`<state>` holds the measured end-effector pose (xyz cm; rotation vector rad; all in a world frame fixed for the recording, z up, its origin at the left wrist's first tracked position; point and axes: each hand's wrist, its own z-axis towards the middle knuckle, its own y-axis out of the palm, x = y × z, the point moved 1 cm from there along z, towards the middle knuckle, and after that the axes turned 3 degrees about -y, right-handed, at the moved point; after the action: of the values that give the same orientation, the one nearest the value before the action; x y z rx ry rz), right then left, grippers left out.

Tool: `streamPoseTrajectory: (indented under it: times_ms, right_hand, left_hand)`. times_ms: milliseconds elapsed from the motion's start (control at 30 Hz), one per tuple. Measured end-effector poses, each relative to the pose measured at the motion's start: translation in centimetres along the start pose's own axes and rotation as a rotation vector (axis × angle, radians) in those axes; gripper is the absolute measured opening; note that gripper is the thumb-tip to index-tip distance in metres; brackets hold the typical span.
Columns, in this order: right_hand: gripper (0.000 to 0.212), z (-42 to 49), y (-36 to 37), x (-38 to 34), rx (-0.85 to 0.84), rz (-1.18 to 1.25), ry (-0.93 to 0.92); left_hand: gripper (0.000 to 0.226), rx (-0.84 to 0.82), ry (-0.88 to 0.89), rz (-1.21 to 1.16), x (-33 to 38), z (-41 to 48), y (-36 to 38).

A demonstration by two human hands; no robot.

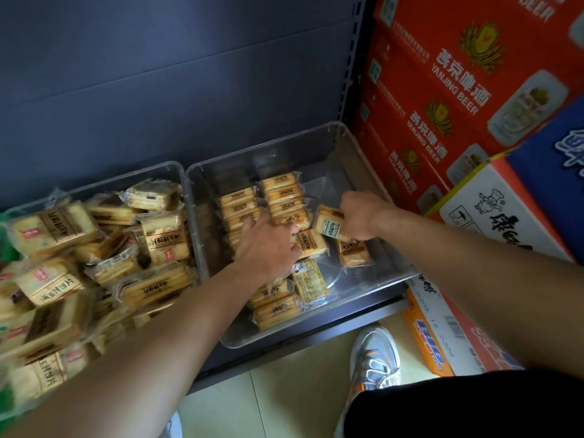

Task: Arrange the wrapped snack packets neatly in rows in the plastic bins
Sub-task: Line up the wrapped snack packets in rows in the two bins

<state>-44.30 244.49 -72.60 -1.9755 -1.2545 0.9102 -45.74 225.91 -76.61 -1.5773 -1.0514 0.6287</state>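
Note:
Two clear plastic bins stand side by side on a low dark shelf. The left bin is heaped with jumbled wrapped snack packets. In the right bin, packets stand in two short rows at the back, with a few loose ones nearer the front. My left hand lies over the packets in the middle of the right bin, fingers curled on one. My right hand grips a single packet tilted above the bin's right side.
Red beer cartons are stacked right of the bins, with a white and blue carton in front of them. An orange and white box lies on the tiled floor beside my shoe. A dark panel backs the shelf.

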Motion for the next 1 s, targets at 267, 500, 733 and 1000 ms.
streamPoseTrajectory:
  times_ms: [267,500,733,1000]
  right_hand:
    - [0.033,-0.5,0.1,0.4,0.039,0.04,-0.015]
    - [0.028,-0.4,-0.2,0.7,0.098,0.085,-0.095]
    - [0.034,0.2,-0.6,0.8,0.167,0.205,-0.125]
    - [0.034,0.3,-0.7,-0.2,0.069,0.122,-0.139]
  left_hand:
    - [0.051,-0.124,0.027,0.025,0.3,0.5,0.4]
    - [0.049,-0.066,0.01,-0.097,0.5,0.7,0.7]
    - [0.033,-0.014,-0.046,-0.198,0.7,0.1,0.4]
    - [0.043,-0.063,-0.052,-0.4,-2.4,-1.0,-6.0]
